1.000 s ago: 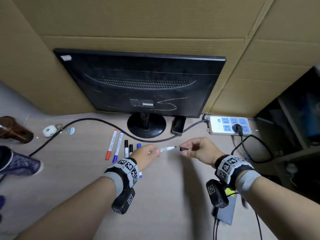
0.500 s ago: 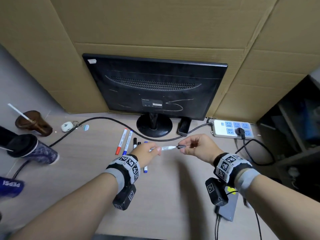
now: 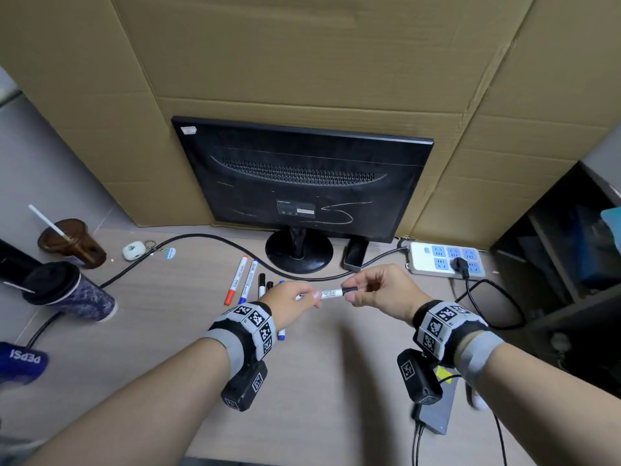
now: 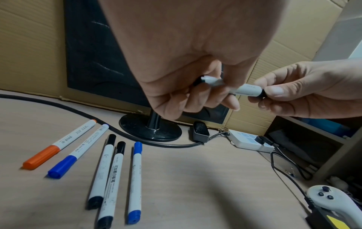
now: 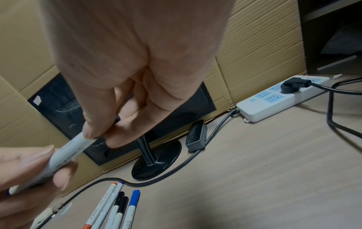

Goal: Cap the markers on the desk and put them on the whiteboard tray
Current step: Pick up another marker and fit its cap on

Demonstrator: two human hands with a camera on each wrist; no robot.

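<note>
My left hand (image 3: 312, 296) holds a white marker (image 3: 327, 293) level above the desk, gripping its rear half. My right hand (image 3: 351, 294) pinches a black cap (image 3: 349, 290) that sits on the marker's tip. The left wrist view shows the same marker (image 4: 247, 90) with the cap (image 4: 262, 93) against the barrel. On the desk below lie a red-capped marker (image 3: 236, 280), a blue-capped marker (image 3: 248, 281), two black markers (image 4: 102, 167) and one more blue marker (image 4: 136, 181). No whiteboard tray is in view.
A black monitor (image 3: 302, 183) stands behind the markers against cardboard sheets, with a thick cable (image 3: 188, 240) running past them. There is an eraser (image 3: 355, 255) and a power strip (image 3: 443, 260) at the back right, two cups (image 3: 67, 294) at the left, and a white controller (image 4: 333, 199) at the right front.
My right hand has brought the black cap leftwards from a small gap onto the marker's tip. The left hand has kept its hold. The head view has tilted upward.
</note>
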